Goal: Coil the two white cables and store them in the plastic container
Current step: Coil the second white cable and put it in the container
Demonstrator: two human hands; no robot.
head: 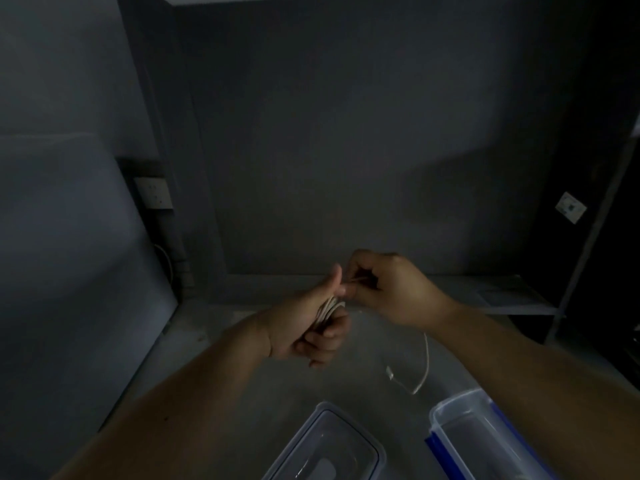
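My left hand (308,323) is closed around a small coil of white cable (330,308), thumb up. My right hand (391,289) pinches a strand of the same cable just above the coil, close against the left thumb. The loose tail of a white cable (424,365) curves down below my right wrist and ends in a plug (390,373) lying on the grey surface. A clear plastic container with blue clips (460,431) stands at the lower right, partly hidden by my right forearm. I can make out only one cable for certain in the dim light.
A clear lid (332,445) lies flat at the bottom centre, left of the container. A dark wall rises behind the grey surface. Wall sockets sit at the left (154,192) and right (570,206). A low ledge (502,296) runs along the back right.
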